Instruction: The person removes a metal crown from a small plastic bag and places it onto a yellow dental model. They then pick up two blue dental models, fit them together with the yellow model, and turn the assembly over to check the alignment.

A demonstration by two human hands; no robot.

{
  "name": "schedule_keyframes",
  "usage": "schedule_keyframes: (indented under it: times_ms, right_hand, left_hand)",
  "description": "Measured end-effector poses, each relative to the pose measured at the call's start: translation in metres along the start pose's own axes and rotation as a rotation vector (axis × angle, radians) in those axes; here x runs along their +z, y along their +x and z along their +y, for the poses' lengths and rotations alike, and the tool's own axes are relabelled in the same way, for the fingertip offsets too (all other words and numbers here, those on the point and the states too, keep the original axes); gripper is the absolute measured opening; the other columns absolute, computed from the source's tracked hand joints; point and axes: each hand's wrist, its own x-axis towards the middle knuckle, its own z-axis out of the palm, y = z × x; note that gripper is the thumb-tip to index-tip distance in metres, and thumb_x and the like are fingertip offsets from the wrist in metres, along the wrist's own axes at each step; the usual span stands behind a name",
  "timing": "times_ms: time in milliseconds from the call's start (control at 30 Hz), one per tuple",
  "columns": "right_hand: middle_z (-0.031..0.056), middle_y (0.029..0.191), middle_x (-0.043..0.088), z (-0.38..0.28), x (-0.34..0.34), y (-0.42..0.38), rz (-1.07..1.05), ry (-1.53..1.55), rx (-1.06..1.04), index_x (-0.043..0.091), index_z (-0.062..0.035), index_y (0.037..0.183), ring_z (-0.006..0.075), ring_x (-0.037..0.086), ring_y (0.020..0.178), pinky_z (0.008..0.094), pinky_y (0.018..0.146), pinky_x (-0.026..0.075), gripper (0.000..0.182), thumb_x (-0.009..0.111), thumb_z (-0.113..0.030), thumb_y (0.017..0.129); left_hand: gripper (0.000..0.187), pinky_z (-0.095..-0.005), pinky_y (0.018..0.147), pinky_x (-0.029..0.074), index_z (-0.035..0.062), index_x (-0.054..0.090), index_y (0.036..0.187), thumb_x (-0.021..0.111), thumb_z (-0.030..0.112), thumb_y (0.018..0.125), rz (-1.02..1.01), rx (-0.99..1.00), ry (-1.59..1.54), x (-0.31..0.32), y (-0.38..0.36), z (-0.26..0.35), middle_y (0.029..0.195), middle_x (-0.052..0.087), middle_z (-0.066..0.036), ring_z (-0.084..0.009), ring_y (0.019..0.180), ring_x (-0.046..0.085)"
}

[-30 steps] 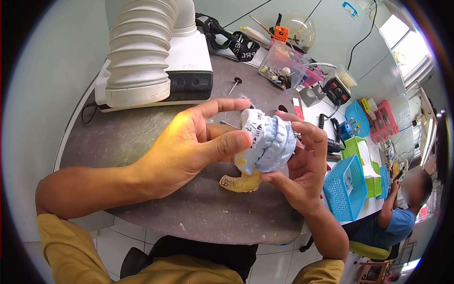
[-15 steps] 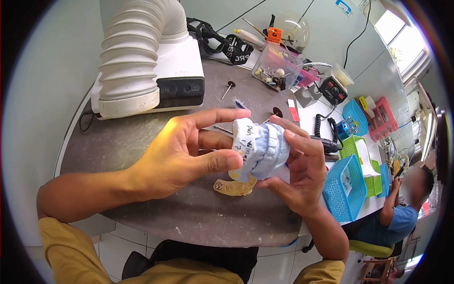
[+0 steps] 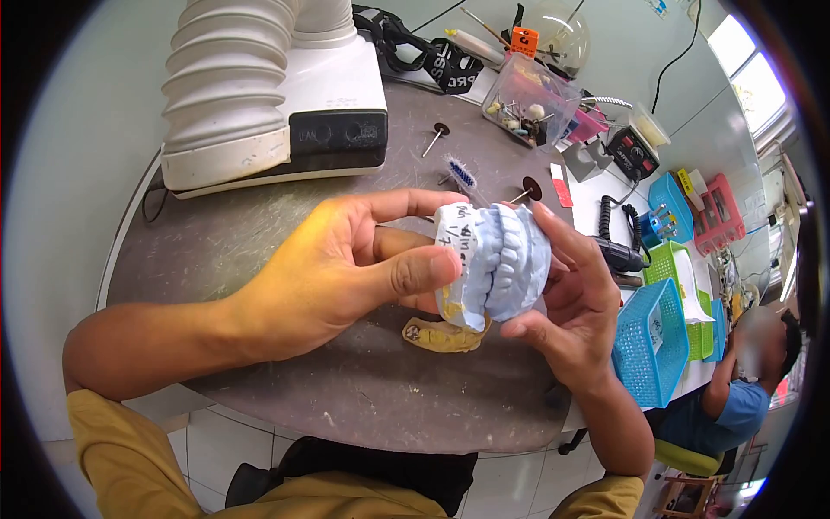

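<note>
Between my two hands, above the table, is a pale blue-white plaster dental model (image 3: pixel 497 264), its two tooth rows set against each other. Black handwriting marks the left half. My left hand (image 3: pixel 367 259) grips that half, thumb in front and fingers behind. The right half sits in my right hand (image 3: pixel 571 303), with a finger over the top and the thumb below. Beneath the model, on the table, lies a tan dental piece (image 3: pixel 441 336), partly covered by it. Just behind are a small blue-bristled brush (image 3: pixel 461 176) and a dark disc on a shank (image 3: pixel 531 188).
A white suction hose (image 3: pixel 225 95) and a white box unit (image 3: pixel 337 130) occupy the back left. A clear bin of burs (image 3: pixel 523 112) stands behind. To the right are a black handpiece (image 3: pixel 618 255) and a blue basket (image 3: pixel 644 346). A person in blue (image 3: pixel 735 406) sits far right.
The dental model has turned in my hands, so the tooth rows face me more plainly. My view has shifted slightly, uncovering the blue-bristled brush and the disc.
</note>
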Motion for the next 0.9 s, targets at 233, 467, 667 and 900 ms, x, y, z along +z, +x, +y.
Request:
schedule_keyframes:
  times_ms: [233, 467, 667, 900]
  right_hand:
    - [0.0156, 0.144, 0.053, -0.008, 0.004, 0.002, 0.042, 0.008, 0.179, 0.041, -0.0001, 0.15, 0.0238, 0.059, 0.124, 0.0377, 0.106, 0.05, 0.088, 0.087, -0.011, 0.076]
    - [0.014, 0.142, 0.05, -0.012, 0.007, 0.004, 0.048, -0.037, 0.212, 0.038, -0.0052, 0.155, 0.021, 0.054, 0.126, 0.0356, 0.103, 0.05, 0.083, 0.08, -0.03, 0.087]
    - [0.0169, 0.141, 0.049, -0.01, 0.005, 0.002, -0.012, -0.183, 0.151, 0.032, -0.0058, 0.158, 0.0242, 0.052, 0.129, 0.0366, 0.104, 0.045, 0.076, 0.061, -0.044, 0.099]
    - [0.0224, 0.143, 0.05, -0.013, 0.01, 0.006, 0.011, -0.352, 0.05, 0.029, -0.0105, 0.159, 0.0326, 0.053, 0.131, 0.0395, 0.109, 0.039, 0.062, 0.041, -0.042, 0.107]
  left_hand:
    - [0.078, -0.0413, 0.101, 0.054, -0.0018, 0.037, 0.149, 0.07, 0.042, 0.094, 0.002, -0.043, -0.052, 0.0, 0.001, -0.003, 0.136, 0.059, -0.014, -0.0222, 0.121, 0.062]
    - [0.079, -0.0407, 0.103, 0.053, -0.0028, 0.036, 0.15, 0.069, 0.043, 0.094, -0.01, -0.036, -0.046, 0.002, 0.0, -0.002, 0.136, 0.059, -0.014, -0.0214, 0.123, 0.061]
    - [0.064, -0.0286, 0.098, 0.054, -0.0015, 0.042, 0.148, 0.067, 0.029, 0.098, 0.015, -0.041, -0.064, 0.006, 0.001, -0.006, 0.124, 0.067, -0.01, -0.0123, 0.111, 0.064]
    - [0.074, -0.0345, 0.098, 0.056, -0.0001, 0.033, 0.149, 0.072, 0.029, 0.094, 0.05, -0.057, -0.057, 0.006, -0.001, -0.01, 0.131, 0.061, -0.011, -0.0206, 0.12, 0.063]
